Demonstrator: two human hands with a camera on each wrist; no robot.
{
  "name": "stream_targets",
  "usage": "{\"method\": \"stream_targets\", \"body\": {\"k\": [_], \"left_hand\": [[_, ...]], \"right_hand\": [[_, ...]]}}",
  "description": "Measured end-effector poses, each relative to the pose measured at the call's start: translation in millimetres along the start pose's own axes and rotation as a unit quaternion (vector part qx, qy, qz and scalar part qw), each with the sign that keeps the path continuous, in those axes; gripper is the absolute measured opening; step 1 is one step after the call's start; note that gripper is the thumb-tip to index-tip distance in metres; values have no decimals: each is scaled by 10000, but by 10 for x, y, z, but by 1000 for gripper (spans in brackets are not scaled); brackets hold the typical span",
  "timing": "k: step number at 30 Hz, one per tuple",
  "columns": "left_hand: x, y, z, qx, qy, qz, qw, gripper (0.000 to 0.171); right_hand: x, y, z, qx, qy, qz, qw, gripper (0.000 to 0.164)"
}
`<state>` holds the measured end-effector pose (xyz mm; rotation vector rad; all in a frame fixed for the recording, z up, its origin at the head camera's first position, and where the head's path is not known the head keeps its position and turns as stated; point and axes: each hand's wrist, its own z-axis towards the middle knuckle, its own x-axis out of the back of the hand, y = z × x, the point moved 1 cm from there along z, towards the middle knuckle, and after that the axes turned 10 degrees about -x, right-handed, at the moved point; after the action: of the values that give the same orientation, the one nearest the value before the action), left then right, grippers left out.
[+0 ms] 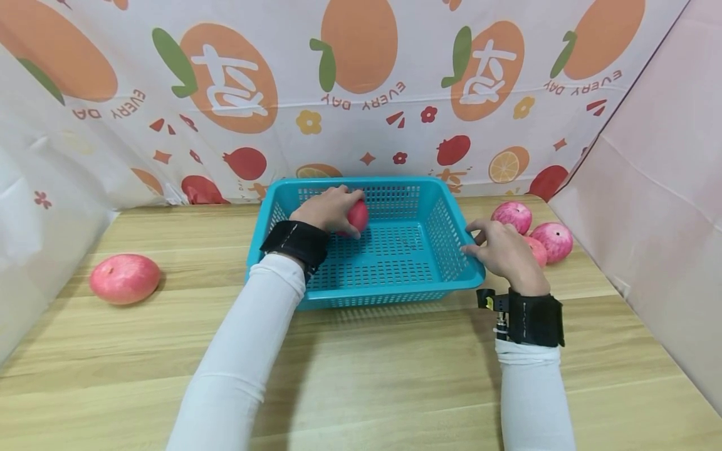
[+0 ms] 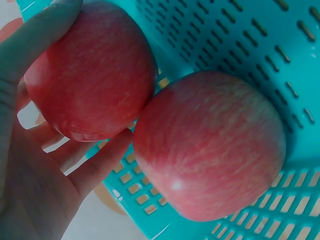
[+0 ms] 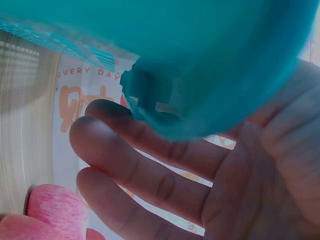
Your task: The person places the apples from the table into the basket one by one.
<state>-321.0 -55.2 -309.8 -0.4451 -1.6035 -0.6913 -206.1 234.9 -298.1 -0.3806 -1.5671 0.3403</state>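
Turquoise basket (image 1: pixel 372 293), crowded apples: where a slip could start

At the left of the frame, a pink fruit (image 1: pixel 125 279) lies alone on the desk (image 1: pixel 395 382); its rounded side could let it roll if bumped. Nearer the centre, the left hand (image 1: pixel 327 210) reaches into the basket, thumb and fingers curled round a red apple (image 2: pixel 95 70). In the left wrist view a second apple (image 2: pixel 210 145) crowds close beside it, a fingertip at the gap, so knocking and bruising look the likeliest mishap; smooth skin may also slide if the hold loosens. At the right rim, the right hand (image 1: pixel 504 250) grips the basket's edge; too hard a pull there could shift or tip it. Towards the right of the frame, a back striped fruit (image 1: pixel 512 215), a pale pink fruit (image 1: pixel 538 250) partly hidden by that hand, and an outer striped fruit (image 1: pixel 554 240) sit near enough for an outward swing to scatter them
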Motion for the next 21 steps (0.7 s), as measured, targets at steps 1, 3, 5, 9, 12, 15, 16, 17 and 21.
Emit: {"method": "stream_targets", "body": {"k": [1,3,5,9,12,15,16,17,21], "left_hand": [[-8,-1,3,-5,-16,-2,10000,81],[-25,-3,17,-30,-46,-16,10000,79],[-38,-1,29,-53,-102,-32,9999,77],[-73,0,56,-40,-241,53,9997,77],[-102,-3,69,-7,-317,165,9994,80],[-125,7,76,-5,-417,279,9987,83],[-130,15,77,-11,-459,297,9985,84],[-135,22,77,-1,-506,309,9982,84],[-139,54,66,76,-661,306,9973,84]], "right_hand": [[1,-1,-2,1,-2,8,10000,45],[-1,3,0,8,8,12,10000,45],[-2,4,1,12,3,22,10000,45],[-12,14,9,4,29,10,10000,44],[-18,15,14,2,41,13,10000,43],[-19,12,18,-3,49,26,10000,43],[-19,11,18,-1,50,37,10000,43],[-19,9,17,0,56,42,10000,43],[-19,12,14,18,48,42,10000,44]]}}
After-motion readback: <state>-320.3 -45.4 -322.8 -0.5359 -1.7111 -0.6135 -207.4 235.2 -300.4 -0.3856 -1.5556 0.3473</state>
